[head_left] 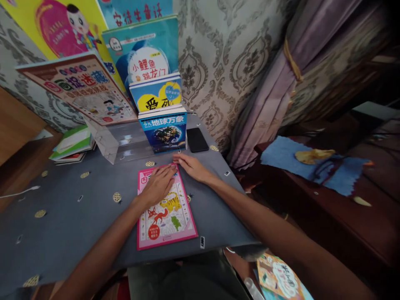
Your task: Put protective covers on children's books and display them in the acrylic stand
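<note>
A pink-bordered children's picture book (183, 229) lies on the cloth-covered table, its cover showing a fox, a yellow tiger and a green animal. Across the upper part of that cover my left hand (158, 185) rests flat, fingers stretched out, hiding much of the title. My right hand (193, 168) is at the book's top right corner, fingers extended; whether they touch the book's edge I cannot tell. Just beyond stands a blue book with a globe on it (167, 133), at the front of a clear book rack (108, 143).
Several upright books, including a teal one (146, 46) and a brown-bordered one (81, 89), fill the rack. A black phone (196, 139) lies to its right. More books (73, 143) are stacked at left. A blue cloth (281, 156) lies on dark red furniture at right.
</note>
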A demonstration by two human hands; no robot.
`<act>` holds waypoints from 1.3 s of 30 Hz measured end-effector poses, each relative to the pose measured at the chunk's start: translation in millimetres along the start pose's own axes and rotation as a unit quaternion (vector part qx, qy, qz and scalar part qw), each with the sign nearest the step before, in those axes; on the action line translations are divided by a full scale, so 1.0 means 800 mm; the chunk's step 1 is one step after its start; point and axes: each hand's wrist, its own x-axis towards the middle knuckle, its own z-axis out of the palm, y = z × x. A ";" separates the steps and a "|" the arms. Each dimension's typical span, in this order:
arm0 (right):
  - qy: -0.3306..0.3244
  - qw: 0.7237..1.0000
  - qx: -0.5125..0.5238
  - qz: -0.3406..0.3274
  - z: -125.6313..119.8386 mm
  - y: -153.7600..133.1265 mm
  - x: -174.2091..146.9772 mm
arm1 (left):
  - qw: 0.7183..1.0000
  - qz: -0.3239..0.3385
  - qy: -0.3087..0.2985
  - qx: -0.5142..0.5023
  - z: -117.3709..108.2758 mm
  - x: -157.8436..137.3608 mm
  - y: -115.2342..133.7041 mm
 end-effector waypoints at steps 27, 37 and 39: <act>0.005 0.999 -0.036 -0.004 0.004 -0.008 -0.003 | 0.985 0.119 -0.094 -0.080 -0.025 -0.062 0.032; 0.005 0.998 -0.056 -0.001 0.005 -0.007 -0.003 | 0.974 0.155 -0.125 -0.105 -0.040 -0.090 0.071; 0.005 0.998 -0.056 -0.003 0.005 -0.007 -0.003 | 0.975 0.157 -0.118 -0.102 -0.041 -0.091 0.075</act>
